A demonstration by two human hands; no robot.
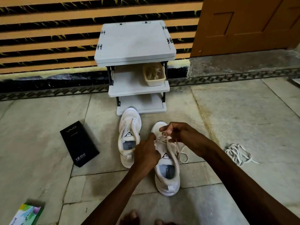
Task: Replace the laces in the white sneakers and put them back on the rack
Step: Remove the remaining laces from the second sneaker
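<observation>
Two white sneakers stand on the stone floor before a grey three-shelf rack (138,90). The left sneaker (129,137) has no lace and nothing touches it. The right sneaker (168,172) carries a white lace (182,154) through its eyelets, with loose ends hanging to its right. My left hand (146,152) grips the shoe's upper at the eyelets. My right hand (176,132) pinches the lace above the toe end. A second loose white lace (237,154) lies bundled on the floor to the right.
A beige tub (154,75) holding laces sits on the rack's middle shelf. A black phone box (79,143) lies on the floor at left, a green-white box (27,214) at the bottom left. My toes (134,215) show at the bottom edge. A door (243,25) stands at right.
</observation>
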